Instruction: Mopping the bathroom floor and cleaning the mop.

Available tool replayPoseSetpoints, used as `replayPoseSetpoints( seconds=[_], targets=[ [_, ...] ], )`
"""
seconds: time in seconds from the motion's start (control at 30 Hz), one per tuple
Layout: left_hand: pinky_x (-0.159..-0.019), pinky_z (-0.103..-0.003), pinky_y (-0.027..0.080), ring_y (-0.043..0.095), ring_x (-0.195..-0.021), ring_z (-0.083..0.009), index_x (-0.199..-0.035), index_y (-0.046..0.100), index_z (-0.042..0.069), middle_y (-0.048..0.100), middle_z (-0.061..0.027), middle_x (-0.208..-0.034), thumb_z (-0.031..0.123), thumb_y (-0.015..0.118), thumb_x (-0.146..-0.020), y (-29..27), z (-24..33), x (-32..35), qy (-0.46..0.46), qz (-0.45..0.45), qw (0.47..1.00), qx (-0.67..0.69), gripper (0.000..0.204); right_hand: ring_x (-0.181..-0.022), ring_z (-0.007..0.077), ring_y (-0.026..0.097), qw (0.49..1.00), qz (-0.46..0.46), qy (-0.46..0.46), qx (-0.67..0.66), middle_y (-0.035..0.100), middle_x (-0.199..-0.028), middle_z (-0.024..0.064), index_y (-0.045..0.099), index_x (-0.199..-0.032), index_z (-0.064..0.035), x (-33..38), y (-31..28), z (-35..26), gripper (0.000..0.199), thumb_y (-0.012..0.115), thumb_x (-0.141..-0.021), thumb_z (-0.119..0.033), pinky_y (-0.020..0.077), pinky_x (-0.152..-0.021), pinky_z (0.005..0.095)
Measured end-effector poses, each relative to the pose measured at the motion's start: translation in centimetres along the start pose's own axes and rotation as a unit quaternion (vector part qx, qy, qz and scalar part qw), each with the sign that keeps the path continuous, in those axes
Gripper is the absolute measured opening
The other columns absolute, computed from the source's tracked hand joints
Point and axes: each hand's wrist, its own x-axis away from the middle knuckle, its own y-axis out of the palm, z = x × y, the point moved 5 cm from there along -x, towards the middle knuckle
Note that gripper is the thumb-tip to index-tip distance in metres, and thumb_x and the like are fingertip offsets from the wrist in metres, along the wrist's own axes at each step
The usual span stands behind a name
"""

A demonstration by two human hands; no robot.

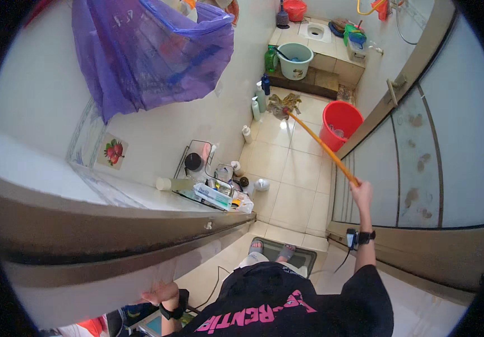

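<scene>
My right hand [361, 191] is raised forward and grips the near end of a long orange mop handle [320, 145]. The handle slants away to the ragged mop head [283, 105], which rests on the beige floor tiles [292, 168] of a small bathroom. My left hand [160, 293] lies flat against the edge of the door frame [113, 247] at the lower left, fingers spread, holding nothing. Both wrists wear dark bands. I stand in the doorway on a dark mat [309, 259].
A red bucket [340, 123] stands just right of the mop handle. A pale green bucket [295, 60] sits on a raised step at the back. Bottles [258, 101] line the left wall, beside a wire rack [211, 182] with toiletries. A purple plastic bag [152, 50] hangs overhead. A glass door [421, 157] is open at the right.
</scene>
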Motion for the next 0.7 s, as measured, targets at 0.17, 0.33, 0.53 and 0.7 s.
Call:
replayPoseSetpoints(
  seconds=[0.17,0.33,0.53,0.7],
  targets=[
    [-0.098,-0.042,0.031,0.039,-0.106,-0.0265,-0.114,0.032,0.001,0.036,-0.0155,-0.112,0.027,0.042,-0.094,-0.5,0.7,-0.1,0.000,-0.010,1.000,-0.019,0.034,-0.073,0.0394,0.065,0.987,0.019,-0.105,0.116,0.067,-0.078,0.0191,0.069,-0.101,-0.0071,-5.7,0.9,-9.6,0.025,0.064,-0.082,-0.023,0.0515,-0.065,0.0473],
    [-0.099,-0.042,0.031,0.039,-0.107,-0.0269,-0.114,0.032,0.001,0.036,-0.0159,-0.113,0.027,0.041,-0.094,0.2,1.1,0.0,0.004,-0.020,0.999,-0.040,0.034,-0.072,0.0381,0.066,0.956,0.001,-0.195,0.218,0.066,-0.078,0.0195,0.068,-0.097,-0.0080,-13.3,6.4,-15.2,0.020,0.063,-0.083,-0.021,0.0538,-0.066,0.0485],
    [-0.099,-0.042,0.031,0.039,-0.108,-0.0275,-0.114,0.032,0.001,0.036,-0.0164,-0.114,0.027,0.041,-0.094,2.0,0.8,-0.2,0.008,-0.029,0.999,-0.045,0.034,-0.072,0.0358,0.067,0.935,0.047,-0.241,0.256,0.066,-0.077,0.0193,0.070,-0.089,-0.0049,-21.2,5.9,-20.3,0.014,0.062,-0.082,-0.015,0.0548,-0.063,0.0474],
    [-0.099,-0.043,0.031,0.040,-0.109,-0.0279,-0.114,0.032,0.001,0.037,-0.0168,-0.115,0.026,0.041,-0.094,1.2,0.8,0.2,0.014,-0.019,0.999,-0.029,0.033,-0.078,0.0349,0.069,0.945,0.043,-0.205,0.252,0.068,-0.081,0.0198,0.070,-0.084,-0.0039,-22.3,6.7,-24.4,0.011,0.065,-0.076,-0.010,0.0562,-0.067,0.0446]
  ],
)
